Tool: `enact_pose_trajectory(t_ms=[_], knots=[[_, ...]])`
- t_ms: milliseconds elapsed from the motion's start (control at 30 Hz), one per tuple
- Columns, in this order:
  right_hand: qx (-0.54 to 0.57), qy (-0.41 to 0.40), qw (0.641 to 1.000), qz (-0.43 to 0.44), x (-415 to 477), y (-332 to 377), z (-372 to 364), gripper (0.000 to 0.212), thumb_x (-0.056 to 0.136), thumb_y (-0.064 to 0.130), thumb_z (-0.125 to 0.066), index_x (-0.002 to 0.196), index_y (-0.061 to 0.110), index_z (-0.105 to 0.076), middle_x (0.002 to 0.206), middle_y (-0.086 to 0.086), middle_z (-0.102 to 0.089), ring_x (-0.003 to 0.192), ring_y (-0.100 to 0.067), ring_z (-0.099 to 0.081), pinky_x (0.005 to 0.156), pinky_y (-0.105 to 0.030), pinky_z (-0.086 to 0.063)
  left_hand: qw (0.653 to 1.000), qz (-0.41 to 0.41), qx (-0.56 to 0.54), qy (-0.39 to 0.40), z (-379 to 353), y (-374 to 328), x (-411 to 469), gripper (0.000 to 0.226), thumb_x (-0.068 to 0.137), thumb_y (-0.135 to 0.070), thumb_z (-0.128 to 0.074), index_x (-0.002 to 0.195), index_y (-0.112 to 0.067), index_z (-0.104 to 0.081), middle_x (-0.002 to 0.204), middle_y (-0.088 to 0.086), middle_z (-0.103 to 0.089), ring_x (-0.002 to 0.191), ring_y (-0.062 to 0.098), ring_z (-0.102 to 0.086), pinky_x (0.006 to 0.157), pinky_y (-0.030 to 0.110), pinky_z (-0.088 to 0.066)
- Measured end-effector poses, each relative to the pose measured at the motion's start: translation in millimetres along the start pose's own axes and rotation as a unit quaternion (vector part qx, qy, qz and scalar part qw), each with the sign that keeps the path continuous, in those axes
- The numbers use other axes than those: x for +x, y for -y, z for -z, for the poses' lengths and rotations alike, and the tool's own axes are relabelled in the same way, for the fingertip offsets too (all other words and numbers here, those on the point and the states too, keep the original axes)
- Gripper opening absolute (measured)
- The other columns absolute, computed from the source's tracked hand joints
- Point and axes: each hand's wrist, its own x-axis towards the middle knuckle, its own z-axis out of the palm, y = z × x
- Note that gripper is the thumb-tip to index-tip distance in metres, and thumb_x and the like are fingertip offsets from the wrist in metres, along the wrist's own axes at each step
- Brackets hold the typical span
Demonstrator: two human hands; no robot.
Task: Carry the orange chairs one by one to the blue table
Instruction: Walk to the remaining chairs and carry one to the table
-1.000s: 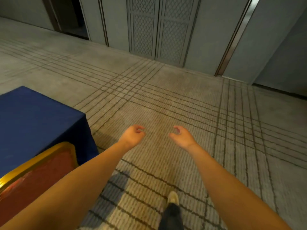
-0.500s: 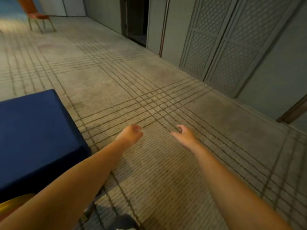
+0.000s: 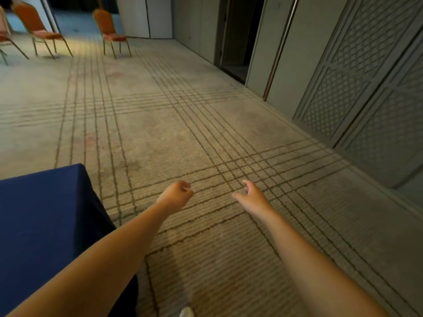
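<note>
The blue table [image 3: 43, 207], covered with a dark blue cloth, fills the lower left. Far across the carpet at the top left stand orange chairs with thin metal legs: one [image 3: 39, 28] near the left edge, another [image 3: 109, 30] to its right, and a third [image 3: 4, 40] cut off by the frame. My left hand [image 3: 176, 195] and my right hand [image 3: 253, 195] reach forward over the floor, fingers loosely curled, holding nothing. Both hands are far from the chairs.
Patterned beige carpet [image 3: 183, 124] stretches between me and the chairs. A grey wall with lattice panels [image 3: 357, 83] runs along the right, with a dark doorway [image 3: 238, 37] in it. A shoe tip [image 3: 186, 312] shows at the bottom.
The view has swung left: the orange chair beside the table has dropped out of sight, and the distant chairs have come into view. Both hands stay empty and extended.
</note>
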Motion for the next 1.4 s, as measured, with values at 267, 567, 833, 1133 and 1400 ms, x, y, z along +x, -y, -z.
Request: enact_pose_trajectory(t_ms=[267,567,833,1133,1400], knots=[[0.025,0.07,0.997,-0.016,182,51,-9,0.073,0.087,0.046,-0.06,0.151,0.027,-0.027,0.155,-0.003,-0.033,0.137,-0.023,-0.038,0.094,-0.03,-0.037,1.0,0.018,0.006,-0.014,51,-20,158,0.037,0.089,-0.033,-0.06,0.121,-0.016,-0.058,0.108,0.004,-0.067,0.093,0.02,-0.066,0.087,0.036,-0.054],[0.005,0.135,0.99,0.029,452,144,1,0.071,0.091,0.043,-0.059,0.152,0.025,-0.026,0.156,-0.005,-0.029,0.138,-0.025,-0.037,0.101,-0.034,-0.04,0.996,0.054,0.005,-0.076,129,-55,389,0.04,0.091,-0.035,-0.057,0.127,-0.018,-0.056,0.115,0.002,-0.064,0.095,0.017,-0.063,0.085,0.032,-0.051],[-0.05,0.177,0.981,0.063,638,251,-29,0.069,0.091,0.043,-0.059,0.15,0.024,-0.03,0.152,-0.005,-0.035,0.133,-0.024,-0.043,0.096,-0.031,-0.04,0.983,0.118,-0.023,-0.137,222,-56,543,0.041,0.089,-0.041,-0.058,0.126,-0.024,-0.055,0.115,-0.003,-0.064,0.091,0.012,-0.062,0.078,0.029,-0.051],[-0.108,0.202,0.965,0.126,862,403,-107,0.071,0.089,0.042,-0.062,0.149,0.019,-0.032,0.15,-0.011,-0.038,0.132,-0.027,-0.044,0.102,-0.034,-0.039,0.968,0.149,-0.066,-0.192,352,-5,736,0.043,0.09,-0.041,-0.057,0.126,-0.019,-0.055,0.114,0.0,-0.063,0.093,0.016,-0.063,0.084,0.032,-0.051],[-0.101,0.207,0.964,0.131,1043,556,-156,0.072,0.088,0.046,-0.06,0.149,0.025,-0.03,0.15,-0.004,-0.036,0.13,-0.024,-0.044,0.093,-0.032,-0.04,0.961,0.16,-0.076,-0.214,503,2,912,0.043,0.092,-0.039,-0.055,0.129,-0.017,-0.053,0.117,0.002,-0.061,0.098,0.017,-0.06,0.085,0.032,-0.049]])
